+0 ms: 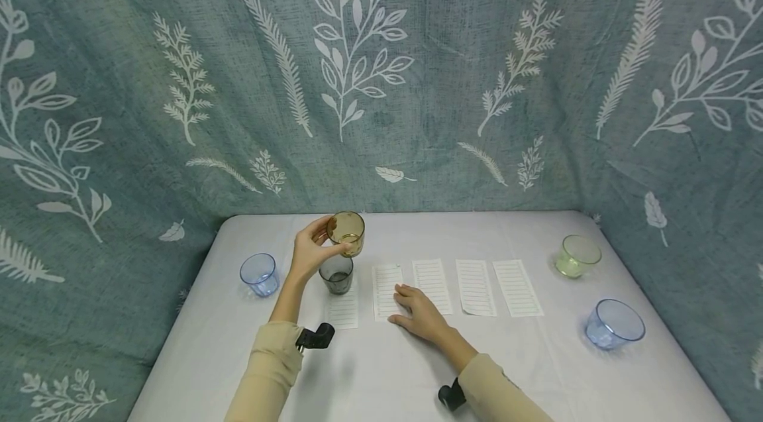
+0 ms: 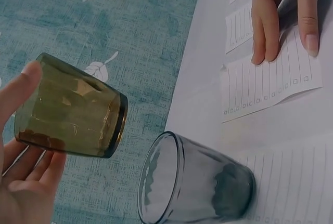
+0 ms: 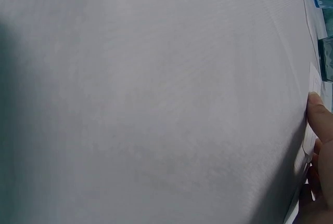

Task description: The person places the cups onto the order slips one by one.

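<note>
My left hand (image 1: 308, 254) holds an amber glass (image 1: 344, 228) between thumb and fingers, raised off the table. In the left wrist view the amber glass (image 2: 73, 109) is tilted, its base to the right. Just below it in the head view, a grey glass (image 1: 337, 277) stands on the leftmost lined paper slip (image 1: 342, 317). With its fingertips, my right hand (image 1: 422, 315) touches the second lined slip (image 1: 384, 299). The left wrist view shows those fingers (image 2: 265, 31) pointing down onto the paper. Only part of the right hand (image 3: 323, 156) appears in the right wrist view.
Several more lined slips (image 1: 475, 286) lie in a row to the right. A blue glass (image 1: 259, 276) stands at the left. On the right are a green glass (image 1: 577, 256) and another blue glass (image 1: 612, 324). A patterned curtain (image 1: 381, 163) hangs behind the white table (image 1: 417, 230).
</note>
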The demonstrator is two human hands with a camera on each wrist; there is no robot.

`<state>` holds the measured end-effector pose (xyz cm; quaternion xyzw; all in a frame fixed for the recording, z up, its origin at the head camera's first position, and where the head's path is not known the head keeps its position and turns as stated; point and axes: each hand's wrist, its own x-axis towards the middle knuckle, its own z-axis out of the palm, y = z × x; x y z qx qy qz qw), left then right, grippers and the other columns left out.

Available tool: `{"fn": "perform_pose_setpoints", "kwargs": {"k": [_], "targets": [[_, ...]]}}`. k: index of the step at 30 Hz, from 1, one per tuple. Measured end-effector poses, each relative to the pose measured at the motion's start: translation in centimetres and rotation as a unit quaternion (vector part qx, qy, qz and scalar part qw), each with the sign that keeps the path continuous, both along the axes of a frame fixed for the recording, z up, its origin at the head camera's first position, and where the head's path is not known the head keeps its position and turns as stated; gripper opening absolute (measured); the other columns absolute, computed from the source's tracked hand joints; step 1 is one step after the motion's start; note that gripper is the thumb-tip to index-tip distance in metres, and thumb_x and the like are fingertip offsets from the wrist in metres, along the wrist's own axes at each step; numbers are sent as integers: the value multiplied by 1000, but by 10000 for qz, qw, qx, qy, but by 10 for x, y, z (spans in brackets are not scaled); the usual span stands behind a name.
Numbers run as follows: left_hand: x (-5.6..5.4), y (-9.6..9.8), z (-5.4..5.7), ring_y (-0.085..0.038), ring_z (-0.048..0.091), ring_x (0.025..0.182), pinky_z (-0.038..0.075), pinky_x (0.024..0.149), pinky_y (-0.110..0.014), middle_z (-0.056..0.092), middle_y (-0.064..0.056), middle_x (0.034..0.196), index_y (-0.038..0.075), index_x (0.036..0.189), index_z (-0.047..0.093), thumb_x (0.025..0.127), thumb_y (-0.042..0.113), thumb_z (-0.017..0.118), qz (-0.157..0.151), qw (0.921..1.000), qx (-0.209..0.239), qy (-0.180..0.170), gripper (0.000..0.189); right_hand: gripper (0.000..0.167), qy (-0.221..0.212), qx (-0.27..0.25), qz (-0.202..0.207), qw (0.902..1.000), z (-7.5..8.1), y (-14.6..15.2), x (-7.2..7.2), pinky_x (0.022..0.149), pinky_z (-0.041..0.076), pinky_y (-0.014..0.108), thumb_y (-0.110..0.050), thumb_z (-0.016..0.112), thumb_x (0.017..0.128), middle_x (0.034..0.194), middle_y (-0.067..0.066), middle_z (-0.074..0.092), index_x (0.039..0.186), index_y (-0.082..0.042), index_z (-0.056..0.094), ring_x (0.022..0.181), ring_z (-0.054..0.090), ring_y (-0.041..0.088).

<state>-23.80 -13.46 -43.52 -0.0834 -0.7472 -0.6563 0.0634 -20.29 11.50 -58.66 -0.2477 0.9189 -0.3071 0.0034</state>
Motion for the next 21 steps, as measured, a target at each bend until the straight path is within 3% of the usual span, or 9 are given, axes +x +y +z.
{"fn": "perform_pose_setpoints", "kwargs": {"k": [7,13,16,21], "targets": [[-6,10,-4,-42,45,124,36,108,-43,47,-33,131,-12,133,43,72,-7,75,-443,9986,151,-249,69,57,6,-16,-28,10000,-2,0,-2,108,33,50,-30,70,84,136,21,48,121,10,57,130,40,38],[-11,22,-13,-43,45,124,36,108,-45,47,-33,131,-13,133,42,73,-7,75,-652,9976,-16,-238,69,57,-7,-1,-25,10000,-1,0,-2,108,34,49,-31,70,84,137,20,49,122,9,57,130,41,37],[-15,28,-22,-44,45,124,36,108,-47,47,-34,130,-14,133,42,72,-7,75,-697,9973,18,-226,69,56,-3,-1,-30,10000,-1,0,-1,108,34,49,-31,70,84,137,20,49,122,9,57,130,41,36],[-26,37,-46,-41,47,123,38,107,-43,50,-28,130,-10,133,45,71,-5,77,-542,9983,50,-228,69,55,14,3,-41,10000,-1,1,-1,108,34,49,-31,70,84,137,19,49,122,8,58,129,42,36]]}}
